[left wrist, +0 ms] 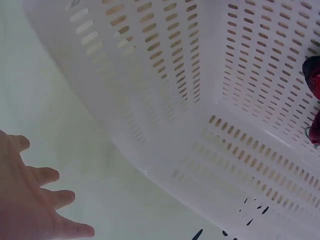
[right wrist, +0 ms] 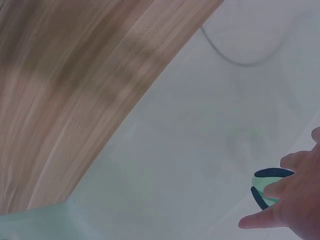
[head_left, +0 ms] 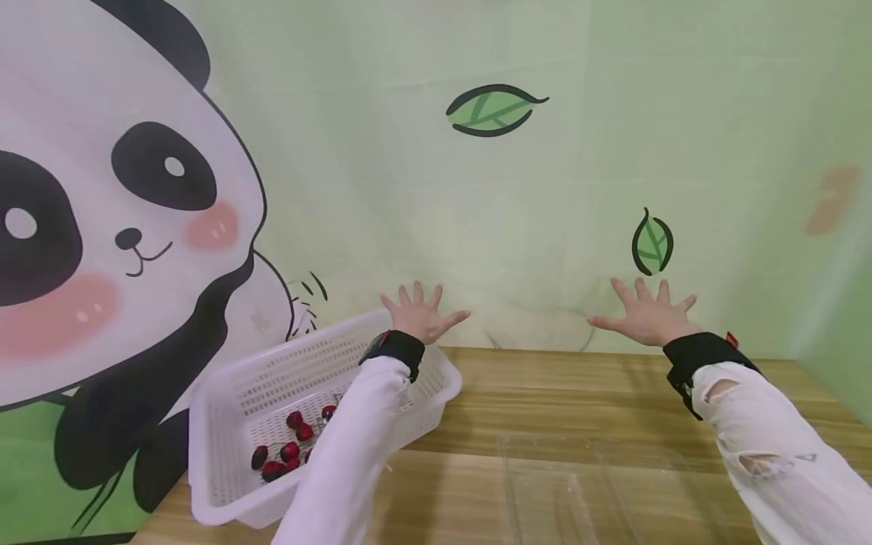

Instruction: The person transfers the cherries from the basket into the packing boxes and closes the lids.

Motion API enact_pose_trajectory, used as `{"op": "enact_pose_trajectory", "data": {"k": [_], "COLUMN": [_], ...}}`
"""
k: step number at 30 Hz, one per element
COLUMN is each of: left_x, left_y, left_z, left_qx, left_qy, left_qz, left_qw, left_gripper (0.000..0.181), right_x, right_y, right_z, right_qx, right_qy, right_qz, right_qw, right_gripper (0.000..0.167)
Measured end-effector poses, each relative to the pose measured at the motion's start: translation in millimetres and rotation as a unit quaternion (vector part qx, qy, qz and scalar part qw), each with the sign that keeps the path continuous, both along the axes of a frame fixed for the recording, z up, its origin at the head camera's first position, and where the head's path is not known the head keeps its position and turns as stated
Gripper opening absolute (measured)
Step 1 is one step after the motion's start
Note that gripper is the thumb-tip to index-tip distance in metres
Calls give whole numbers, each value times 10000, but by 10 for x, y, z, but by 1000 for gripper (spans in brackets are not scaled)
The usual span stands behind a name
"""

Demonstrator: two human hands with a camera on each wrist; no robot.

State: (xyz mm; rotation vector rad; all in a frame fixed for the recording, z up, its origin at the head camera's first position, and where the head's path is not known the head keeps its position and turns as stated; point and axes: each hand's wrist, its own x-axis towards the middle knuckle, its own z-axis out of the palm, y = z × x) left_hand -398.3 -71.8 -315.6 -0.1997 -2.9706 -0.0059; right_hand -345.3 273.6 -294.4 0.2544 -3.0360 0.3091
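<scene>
With fingers spread wide, my left hand [head_left: 417, 314] is raised above the far right part of a white perforated plastic basket [head_left: 225, 393]. It holds nothing; in the left wrist view the fingers [left wrist: 47, 197] stand apart from the basket's rim. Several dark red cherries [head_left: 289, 452] with stems lie on the basket floor, partly hidden behind the left sleeve. My right hand [head_left: 650, 314] is also splayed and bare, held up over the back of the table before the wall cloth. A clear plastic container [head_left: 552, 484] sits on the table between the two forearms; its outline is faint.
The wood-grain table [head_left: 518, 386] ends at a pale green cloth backdrop [head_left: 381, 174], printed with a panda [head_left: 136, 227] and leaves. Another green surface [head_left: 841, 318] bounds the table on the right. The basket stands at the table's left side.
</scene>
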Motion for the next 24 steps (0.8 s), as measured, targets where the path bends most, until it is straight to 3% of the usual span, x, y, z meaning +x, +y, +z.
{"op": "enact_pose_trajectory", "data": {"k": [6, 12, 20, 24], "left_x": [-17, 30, 206, 335], "left_y": [-120, -346, -848, -1176], "left_z": [31, 103, 152, 156], "left_qx": [-124, -114, 177, 346], "left_qy": [120, 120, -44, -90], "left_qz": [-65, -227, -320, -146], "left_qw": [9998, 9996, 9993, 9993], "left_gripper": [85, 84, 77, 72], "right_x": [10, -6, -30, -40], "right_y": [-162, -407, -781, -991], "right_z": [17, 4, -50, -55], "right_qx": [-2, 20, -54, 16], "right_qy": [112, 177, 222, 159], "right_qz": [237, 541, 999, 1116], "right_qw": [9997, 9984, 9947, 9936], "right_gripper": [92, 91, 86, 84]}}
